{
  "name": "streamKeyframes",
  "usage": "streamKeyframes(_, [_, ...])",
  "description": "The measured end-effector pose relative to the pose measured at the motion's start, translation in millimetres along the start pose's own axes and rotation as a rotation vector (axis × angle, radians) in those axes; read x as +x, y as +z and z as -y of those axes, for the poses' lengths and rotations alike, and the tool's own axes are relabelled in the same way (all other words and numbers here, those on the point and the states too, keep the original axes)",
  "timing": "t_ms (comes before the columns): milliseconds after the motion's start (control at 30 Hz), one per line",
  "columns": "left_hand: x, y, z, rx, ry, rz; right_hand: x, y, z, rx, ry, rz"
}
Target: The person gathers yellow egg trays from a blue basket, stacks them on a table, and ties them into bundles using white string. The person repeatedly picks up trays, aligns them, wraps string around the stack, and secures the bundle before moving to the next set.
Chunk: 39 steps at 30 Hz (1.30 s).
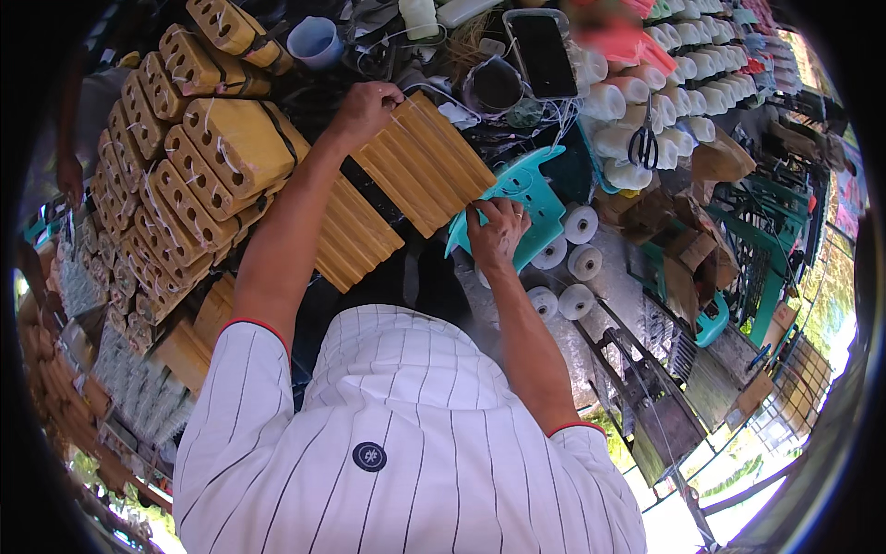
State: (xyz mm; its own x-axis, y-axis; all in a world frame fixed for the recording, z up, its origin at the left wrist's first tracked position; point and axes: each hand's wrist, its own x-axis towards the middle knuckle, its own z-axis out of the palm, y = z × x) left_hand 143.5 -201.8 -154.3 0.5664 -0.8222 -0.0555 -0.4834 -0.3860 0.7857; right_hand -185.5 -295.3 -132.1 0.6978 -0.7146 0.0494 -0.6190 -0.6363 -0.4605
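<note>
A yellow-brown ridged block [426, 166], like a half of a mould, lies in front of me between my two hands. My left hand [370, 107] is at its upper left corner, thumb and finger pinched on a thin white string that runs along the block. My right hand [497, 227] rests with bent fingers at the block's lower right corner, over a turquoise plastic chair [536, 201]. A second ridged block [356, 232] lies to the lower left, a dark gap between the two.
Stacked yellow blocks with holes and bands [235, 145] stand at left, near a translucent cup [315, 43]. At right are thread cones [580, 223], black-handled scissors [644, 147], a phone [543, 55] in a plastic tray and many white spools [602, 102].
</note>
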Motion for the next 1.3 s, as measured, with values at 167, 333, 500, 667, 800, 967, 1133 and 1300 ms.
streamKeyframes(167, [1.7, 1.5, 4.7, -0.052, -0.059, 0.0, -0.5, -2.7, 0.3, 0.023, -0.003, 0.036])
streamKeyframes(333, [-0.7, -7.4, -0.1, -0.147, -0.164, 0.032, 2.2, -3.0, -1.2, 0.01, -0.002, 0.069])
streamKeyframes(500, [-8.8, -12.5, -1.4, -0.262, -0.22, 0.078, 1.5, -0.9, -4.9, 0.048, 0.012, 0.075])
streamKeyframes(667, [-8.9, -14.1, -7.7, -0.136, -0.17, 0.023, -0.8, -4.8, -10.2, 0.052, 0.006, 0.097])
streamKeyframes(800, [-9.0, -4.1, -21.0, 0.325, 0.064, -0.242, -0.5, -22.2, -3.9, 0.036, 0.051, 0.077])
streamKeyframes(967, [18.7, 13.7, -60.9, 0.369, 0.289, -0.238, -11.5, -30.6, -12.1, 0.056, 0.072, 0.055])
streamKeyframes(1133, [51.7, -27.0, -68.6, 0.042, 0.1, -0.366, -10.6, -52.9, 0.3, 0.119, 0.077, 0.071])
streamKeyframes(1300, [75.7, -92.9, -78.3, 0.128, 0.126, -0.482, -5.6, -60.5, 10.2, 0.283, 0.067, 0.067])
